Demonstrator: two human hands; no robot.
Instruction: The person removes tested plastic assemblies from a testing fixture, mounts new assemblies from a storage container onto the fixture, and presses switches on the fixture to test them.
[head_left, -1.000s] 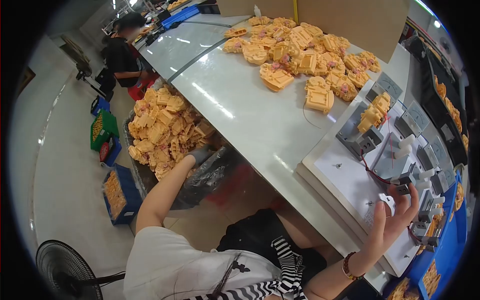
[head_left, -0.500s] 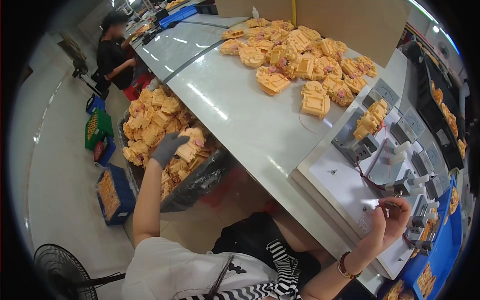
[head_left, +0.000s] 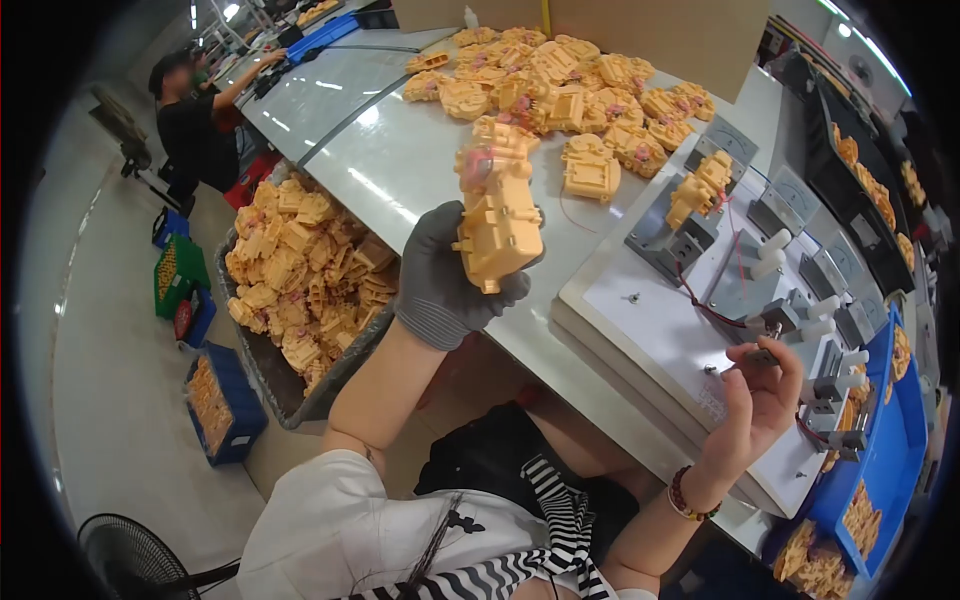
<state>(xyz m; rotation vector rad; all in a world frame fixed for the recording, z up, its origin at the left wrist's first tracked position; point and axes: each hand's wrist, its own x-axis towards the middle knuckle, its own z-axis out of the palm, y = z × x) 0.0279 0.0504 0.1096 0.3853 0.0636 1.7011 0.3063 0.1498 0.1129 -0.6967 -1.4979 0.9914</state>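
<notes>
My left hand (head_left: 438, 285), in a grey glove, grips an orange-yellow plastic gearbox housing (head_left: 500, 220) above the table's near edge. The housing stands nearly upright, with a pinkish part showing near its top. My bare right hand (head_left: 752, 405) is over the white test board (head_left: 655, 345), its thumb and fingers curled around a small dark piece that I cannot make out. Beyond that hand, another gearbox housing (head_left: 698, 188) sits in a metal holder on the board, with red wires beside it. White-capped clamps (head_left: 770, 262) and dial meters (head_left: 785, 207) line the board.
A pile of similar housings (head_left: 560, 105) covers the table's far part by a cardboard panel (head_left: 650, 40). A lined bin of housings (head_left: 310, 280) stands left of the table. Blue trays (head_left: 890, 450) lie right. A fan (head_left: 135, 560) and another person (head_left: 195, 135) are at left.
My left hand has lifted a gearbox housing from the bin and brought it up and right, over the table edge. My right hand stays at the board. The other person's arm now reaches forward.
</notes>
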